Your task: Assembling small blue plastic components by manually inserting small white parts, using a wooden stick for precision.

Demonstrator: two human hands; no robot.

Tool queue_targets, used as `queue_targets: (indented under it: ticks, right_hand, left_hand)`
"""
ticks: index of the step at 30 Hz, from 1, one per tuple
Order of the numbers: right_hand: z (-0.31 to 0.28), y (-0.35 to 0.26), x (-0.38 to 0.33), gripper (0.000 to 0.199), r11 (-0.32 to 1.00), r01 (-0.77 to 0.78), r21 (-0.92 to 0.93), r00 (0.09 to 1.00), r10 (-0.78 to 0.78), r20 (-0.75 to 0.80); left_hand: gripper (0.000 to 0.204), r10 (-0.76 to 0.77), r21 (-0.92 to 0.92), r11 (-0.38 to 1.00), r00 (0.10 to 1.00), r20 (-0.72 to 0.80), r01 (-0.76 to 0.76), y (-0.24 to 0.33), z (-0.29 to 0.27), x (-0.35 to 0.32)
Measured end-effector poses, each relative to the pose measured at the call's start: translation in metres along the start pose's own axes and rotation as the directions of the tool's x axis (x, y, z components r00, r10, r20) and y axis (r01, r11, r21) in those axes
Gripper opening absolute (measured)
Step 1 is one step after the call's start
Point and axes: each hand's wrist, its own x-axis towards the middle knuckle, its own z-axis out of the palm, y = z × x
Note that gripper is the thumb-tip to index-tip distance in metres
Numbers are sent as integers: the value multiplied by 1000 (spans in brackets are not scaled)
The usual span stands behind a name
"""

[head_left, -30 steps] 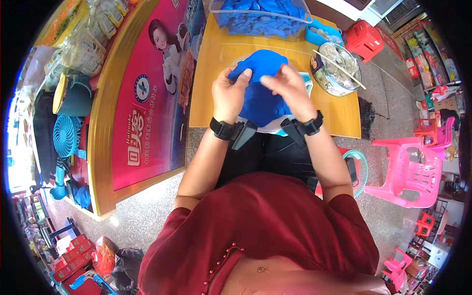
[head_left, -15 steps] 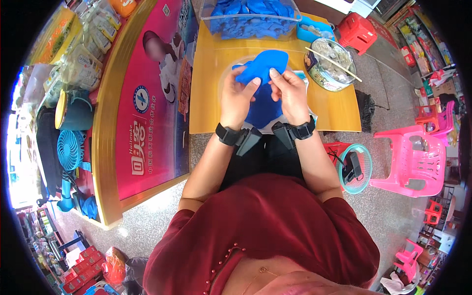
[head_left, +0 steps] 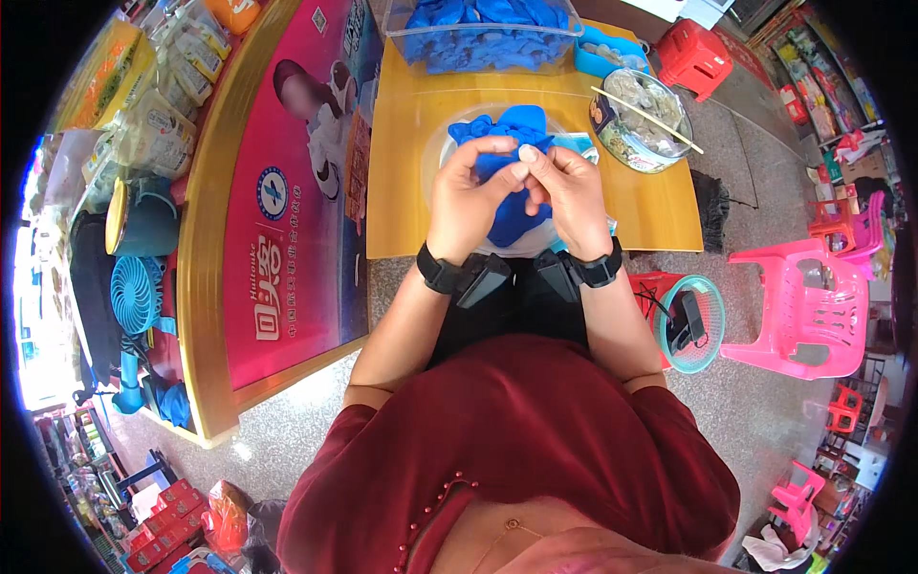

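Observation:
Above a low yellow table, my left hand (head_left: 470,196) and my right hand (head_left: 576,196) are close together, thumbs and fingers pinched and nearly meeting. What the fingertips hold is too small or too hidden to make out. Limp blue pieces (head_left: 521,120), like flat rubber or cloth, show just behind and below my fingers. More deep blue material (head_left: 516,218) lies between my wrists, over a pale round container (head_left: 443,143) that the hands partly cover. Whether any blue piece touches my fingertips, I cannot tell. Each wrist wears a black band with a dark module.
A clear bin (head_left: 488,48) of blue pieces stands at the table's far edge. Beside it are a light-blue tray (head_left: 612,57) and a round tin (head_left: 626,143) with a stick across it. A counter (head_left: 296,220) borders the left; a pink chair (head_left: 803,311) and teal basket (head_left: 690,359) stand right.
The flat blue piece that was spread between my hands is no longer held up in view; blue material now sits behind the fingers. Both hands' fingertips have drawn together.

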Motion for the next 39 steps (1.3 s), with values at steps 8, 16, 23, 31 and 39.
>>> queue_targets:
  ticks: [8,16,23,31,39]
  right_hand:
    - [2,-6,-5,27,993,102,-59,995,-103,0]
    - [3,-6,-7,27,991,72,-111,997,-68,39]
    - [5,4,-9,27,990,51,128,997,-58,46]
    - [7,-4,-14,17,975,204,-90,967,-185,177]
    - [6,3,-15,18,868,344,-359,938,-299,176]
  left_hand:
    - [40,535,667,673,834,-138,-321,2,-7,6]
    - [35,65,8,998,998,17,-65,6,6,-3]
    - [29,72,-163,984,997,-28,-75,-6,-3,1]
    - [17,-81,-247,966,997,-3,78,1,-5,3]
    - [19,148,335,934,988,-46,-124,1,-2,-1]
